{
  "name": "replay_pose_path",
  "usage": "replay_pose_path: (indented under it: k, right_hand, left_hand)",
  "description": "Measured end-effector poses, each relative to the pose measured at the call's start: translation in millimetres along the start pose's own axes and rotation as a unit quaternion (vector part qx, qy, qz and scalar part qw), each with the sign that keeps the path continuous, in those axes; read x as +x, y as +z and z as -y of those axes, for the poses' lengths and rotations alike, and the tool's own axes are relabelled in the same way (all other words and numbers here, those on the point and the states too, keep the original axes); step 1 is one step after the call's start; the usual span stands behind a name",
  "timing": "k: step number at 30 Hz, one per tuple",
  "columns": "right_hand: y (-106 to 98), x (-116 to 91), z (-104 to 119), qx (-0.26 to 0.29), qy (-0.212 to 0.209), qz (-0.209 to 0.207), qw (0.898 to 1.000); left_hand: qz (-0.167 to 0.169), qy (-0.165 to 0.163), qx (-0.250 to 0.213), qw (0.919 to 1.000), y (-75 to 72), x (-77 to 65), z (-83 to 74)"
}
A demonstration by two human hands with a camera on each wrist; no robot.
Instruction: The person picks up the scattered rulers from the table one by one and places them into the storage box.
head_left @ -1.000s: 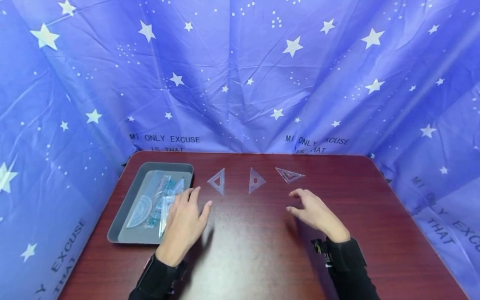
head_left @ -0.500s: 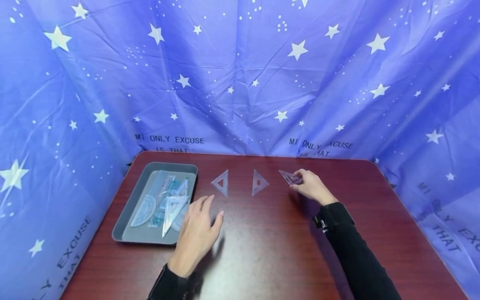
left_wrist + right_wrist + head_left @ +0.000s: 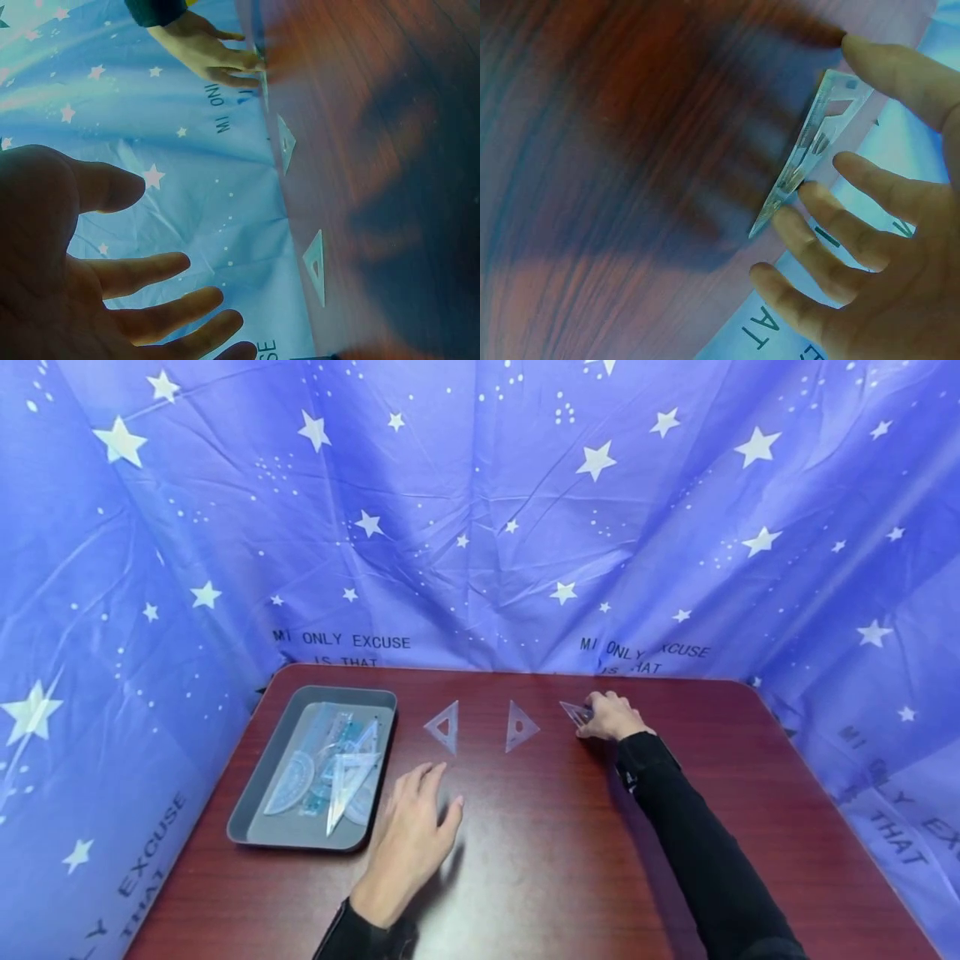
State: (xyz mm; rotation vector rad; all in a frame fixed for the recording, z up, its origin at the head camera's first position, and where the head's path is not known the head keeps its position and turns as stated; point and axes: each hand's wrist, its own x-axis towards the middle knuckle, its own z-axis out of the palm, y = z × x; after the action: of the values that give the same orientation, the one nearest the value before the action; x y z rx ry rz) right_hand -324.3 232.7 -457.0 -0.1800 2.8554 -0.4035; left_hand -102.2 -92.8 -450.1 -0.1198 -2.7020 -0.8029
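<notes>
In the head view my right hand [image 3: 611, 717] reaches over the rightmost clear plastic set square [image 3: 576, 713], covering part of it. The right wrist view shows that set square [image 3: 810, 150] flat on the table, its thumb-side corner just below my thumb [image 3: 877, 64] and my spread fingers [image 3: 810, 232] along its far edge. My left hand [image 3: 416, 827] hovers, fingers loosely extended and holding nothing, to the right of the tray. Two more clear set squares lie at the back: one with a triangular cutout [image 3: 444, 727], another with a round hole [image 3: 520, 727].
A grey tray [image 3: 251, 802] stands on the left of the dark red wooden table [image 3: 540, 877]. Inside it are a clear protractor [image 3: 292, 781], a set square [image 3: 347, 785] and several overlapping rulers. A blue star-printed curtain [image 3: 480, 510] hangs close behind the table.
My right hand has moved forward onto the rightmost set square, which lies where it was. My left hand has drifted right, away from over the tray.
</notes>
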Motion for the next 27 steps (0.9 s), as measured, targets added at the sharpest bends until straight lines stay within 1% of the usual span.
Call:
replay_pose_path:
  k: [4, 8, 9, 11, 15, 16, 17, 20, 22, 27]
  right_hand:
    - [0, 5, -4, -0.003, -0.005, 0.005, 1.000]
    - [-1, 9, -9, 0.004, -0.021, 0.008, 1.000]
    - [4, 15, -18, 0.011, -0.038, 0.001, 0.999]
    - [4, 18, -20, 0.017, -0.042, 0.007, 0.999]
    - [10, 29, -31, 0.038, -0.030, 0.022, 0.999]
    - [10, 28, -27, 0.033, -0.013, 0.028, 0.999]
    - [14, 32, -32, 0.032, -0.010, 0.026, 0.999]
    - [28, 41, -44, 0.027, -0.008, 0.018, 0.999]
    - [37, 46, -51, 0.024, -0.006, 0.003, 1.000]
    - [42, 41, -51, 0.033, -0.024, 0.006, 0.999]
  left_hand:
    - [0.005, -0.002, -0.008, 1.0000, 1.3, -0.1, -0.3]
    - [0.018, -0.010, -0.022, 0.9995, 2.2, 0.0, -0.9]
    - [0.020, -0.010, -0.027, 0.9994, 2.4, -0.1, -0.9]
    - [0.025, -0.016, -0.035, 0.9990, 2.9, -0.3, -1.5]
    - [0.029, -0.021, -0.042, 0.9985, 4.0, -0.8, -2.3]
    - [0.032, -0.023, -0.043, 0.9983, 4.1, -0.7, -2.8]
    - [0.034, -0.024, -0.044, 0.9982, 4.0, -0.8, -3.1]
    - [0.038, -0.027, -0.047, 0.9978, 4.2, -1.1, -3.7]
    - [0.039, -0.029, -0.050, 0.9976, 4.0, -1.2, -4.2]
    - [0.041, -0.032, -0.056, 0.9971, 4.1, -1.7, -5.2]
